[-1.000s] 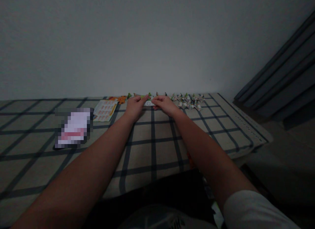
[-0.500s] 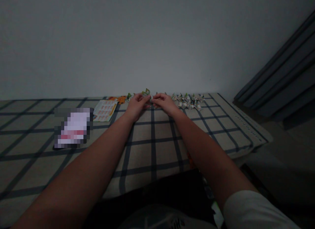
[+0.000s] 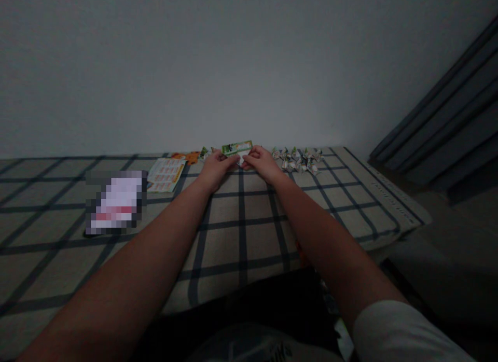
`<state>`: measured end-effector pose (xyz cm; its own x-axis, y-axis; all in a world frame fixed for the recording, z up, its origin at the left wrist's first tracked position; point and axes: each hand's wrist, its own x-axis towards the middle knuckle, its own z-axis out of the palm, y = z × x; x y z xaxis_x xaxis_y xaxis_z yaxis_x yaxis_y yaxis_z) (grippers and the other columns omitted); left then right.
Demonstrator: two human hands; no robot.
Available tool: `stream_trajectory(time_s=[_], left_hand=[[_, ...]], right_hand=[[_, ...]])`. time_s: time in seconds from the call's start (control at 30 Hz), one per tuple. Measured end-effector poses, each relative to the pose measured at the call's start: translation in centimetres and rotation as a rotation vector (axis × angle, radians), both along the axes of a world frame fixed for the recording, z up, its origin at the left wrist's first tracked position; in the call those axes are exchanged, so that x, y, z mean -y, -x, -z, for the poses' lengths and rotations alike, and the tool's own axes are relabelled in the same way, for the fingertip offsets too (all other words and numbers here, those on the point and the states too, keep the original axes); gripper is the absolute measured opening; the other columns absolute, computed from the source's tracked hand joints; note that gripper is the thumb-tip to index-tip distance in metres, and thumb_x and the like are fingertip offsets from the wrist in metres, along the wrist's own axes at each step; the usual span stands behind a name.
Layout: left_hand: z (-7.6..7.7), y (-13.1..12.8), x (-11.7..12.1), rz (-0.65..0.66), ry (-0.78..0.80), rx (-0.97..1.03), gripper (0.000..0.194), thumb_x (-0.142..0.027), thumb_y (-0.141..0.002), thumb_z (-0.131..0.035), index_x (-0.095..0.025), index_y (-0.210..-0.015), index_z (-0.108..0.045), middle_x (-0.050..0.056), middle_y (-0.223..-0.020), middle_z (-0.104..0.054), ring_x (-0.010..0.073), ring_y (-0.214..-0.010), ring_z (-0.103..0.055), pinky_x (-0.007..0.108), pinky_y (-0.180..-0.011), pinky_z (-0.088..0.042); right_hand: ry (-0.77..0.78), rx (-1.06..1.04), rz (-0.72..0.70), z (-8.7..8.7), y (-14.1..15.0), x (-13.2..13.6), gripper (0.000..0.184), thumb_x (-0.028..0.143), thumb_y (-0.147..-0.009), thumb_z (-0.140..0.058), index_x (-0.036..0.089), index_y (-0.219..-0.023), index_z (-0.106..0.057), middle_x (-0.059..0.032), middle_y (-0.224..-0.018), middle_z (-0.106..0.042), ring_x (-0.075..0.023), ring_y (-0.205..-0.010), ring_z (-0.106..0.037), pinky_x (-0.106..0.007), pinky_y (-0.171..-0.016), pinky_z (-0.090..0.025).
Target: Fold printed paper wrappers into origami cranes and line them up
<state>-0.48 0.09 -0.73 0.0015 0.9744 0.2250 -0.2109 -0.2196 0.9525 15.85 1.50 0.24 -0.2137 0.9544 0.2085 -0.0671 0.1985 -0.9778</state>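
Between both hands, near the back of the table, is a green and white printed piece of paper (image 3: 238, 147), opened out with its printed face showing. My left hand (image 3: 217, 167) pinches its left side, thumb across the lower edge. My right hand (image 3: 261, 162) grips the right side between thumb and fingers. Just right of my right hand lies a group of small green-and-white folded or twisted paper pieces (image 3: 298, 161). Another similar green piece (image 3: 204, 153) is partly hidden behind my left hand.
A checked cloth (image 3: 241, 237) covers the table, which meets a plain wall (image 3: 249, 66). Left of my hands lie a printed sheet (image 3: 166, 175), an orange item (image 3: 192, 157) and a phone-like object with a blurred screen (image 3: 119, 201). A dark curtain (image 3: 447, 102) hangs at right.
The paper between my hands was crumpled or folded, with only a small green tip raised; now it is spread into a wide strip. Both hands have barely moved.
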Motion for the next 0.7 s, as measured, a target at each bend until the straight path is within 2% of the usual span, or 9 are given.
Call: stream_trajectory(time_s=[0.1, 0.23, 0.33, 0.43, 0.53, 0.6, 0.7], left_hand=[[0.2, 0.1, -0.1, 0.055, 0.035, -0.051, 0.042, -0.043, -0.061, -0.088, -0.012, -0.088, -0.077, 0.01, -0.093, -0.076, 0.0181, -0.079, -0.068, 0.03, -0.078, -0.053], [0.2, 0.3, -0.1, -0.076, 0.037, -0.113, 0.035, -0.044, -0.059, -0.087, -0.014, -0.072, -0.074, 0.005, -0.072, -0.071, 0.0146, -0.065, -0.061, 0.028, -0.065, -0.047], [0.3, 0.6, -0.2, -0.138, 0.019, -0.215, 0.034, -0.046, -0.061, -0.084, -0.015, -0.065, -0.07, 0.002, -0.062, -0.065, 0.0127, -0.057, -0.053, 0.026, -0.056, -0.039], [0.5, 0.9, -0.2, -0.158, -0.018, -0.357, 0.035, -0.048, -0.065, -0.08, -0.016, -0.062, -0.067, 0.0, -0.055, -0.057, 0.0116, -0.053, -0.045, 0.026, -0.052, -0.031], [0.8, 1.0, -0.3, -0.144, -0.066, -0.397, 0.035, -0.049, -0.067, -0.078, -0.016, -0.063, -0.067, -0.001, -0.055, -0.055, 0.0115, -0.053, -0.043, 0.026, -0.052, -0.029], [0.8, 1.0, -0.3, -0.14, -0.079, -0.401, 0.034, -0.048, -0.067, -0.077, -0.016, -0.062, -0.067, -0.001, -0.056, -0.056, 0.0117, -0.054, -0.043, 0.026, -0.052, -0.03], [0.5, 0.9, -0.1, -0.152, -0.056, -0.424, 0.034, -0.048, -0.066, -0.077, -0.016, -0.063, -0.067, 0.0, -0.056, -0.057, 0.0123, -0.054, -0.045, 0.026, -0.053, -0.031]], right_hand=[[0.002, -0.015, -0.028, 0.1, 0.0, 0.0, 0.016, 0.014, -0.084, -0.068, 0.02, -0.093, -0.056, 0.0039, -0.072, -0.067, -0.0092, -0.065, -0.068, -0.019, -0.062, -0.057], [-0.047, 0.03, -0.041, 0.6, 0.0, -0.5, 0.024, 0.019, -0.082, -0.072, 0.021, -0.102, -0.059, 0.002, -0.083, -0.068, -0.0092, -0.066, -0.066, -0.018, -0.058, -0.055], [-0.167, 0.056, 0.037, 1.1, -0.1, -0.9, 0.036, 0.027, -0.084, -0.073, 0.024, -0.116, -0.058, -0.0001, -0.098, -0.068, -0.0102, -0.07, -0.064, -0.02, -0.057, -0.054], [-0.363, 0.162, 0.134, 1.2, -0.5, -1.1, 0.047, 0.029, -0.086, -0.072, 0.027, -0.131, -0.058, -0.0042, -0.114, -0.067, -0.0146, -0.088, -0.066, -0.03, -0.076, -0.058], [-0.569, 0.334, 0.156, 1.0, -0.9, -1.1, 0.04, 0.026, -0.087, -0.072, 0.025, -0.127, -0.068, -0.0071, -0.116, -0.068, -0.0198, -0.109, -0.063, -0.039, -0.101, -0.052], [-0.64, 0.411, 0.151, 0.9, -1.0, -1.0, 0.034, 0.025, -0.088, -0.071, 0.025, -0.122, -0.073, -0.0078, -0.114, -0.07, -0.0209, -0.113, -0.062, -0.041, -0.106, -0.048], [-0.662, 0.449, 0.167, 0.8, -1.0, -1.0, 0.033, 0.024, -0.088, -0.071, 0.025, -0.121, -0.075, -0.0079, -0.113, -0.071, -0.0206, -0.111, -0.063, -0.04, -0.105, -0.049]])
